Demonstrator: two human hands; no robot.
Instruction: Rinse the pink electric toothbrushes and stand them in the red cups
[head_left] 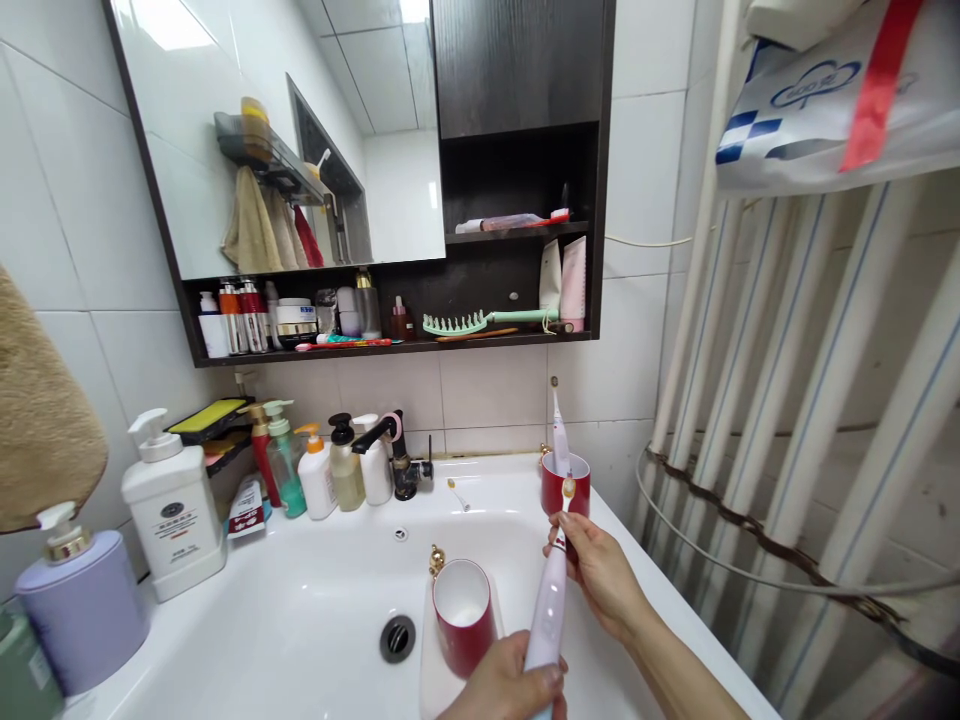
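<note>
My left hand (506,685) is wrapped round the handle of a pale lilac electric toothbrush (549,600), held upright over the sink's right side. At its top, the fingers of my right hand (600,570) pinch the brush head (568,492) by its neck, close to where it meets the handle. Its bristles look yellowish. Left of the handle, a red cup (465,640) with a white inside stands in the basin. Behind my right hand, a second red cup (553,490) on the sink rim holds another electric toothbrush (559,432). A loose brush head (459,496) lies on the back ledge.
A black faucet (403,465) rises behind the basin (285,590), whose drain (397,638) is left of the near cup. Several pump bottles (174,510) line the left rim. A dark mirror cabinet (521,70) overhangs the back; white pipes (780,350) run along the right.
</note>
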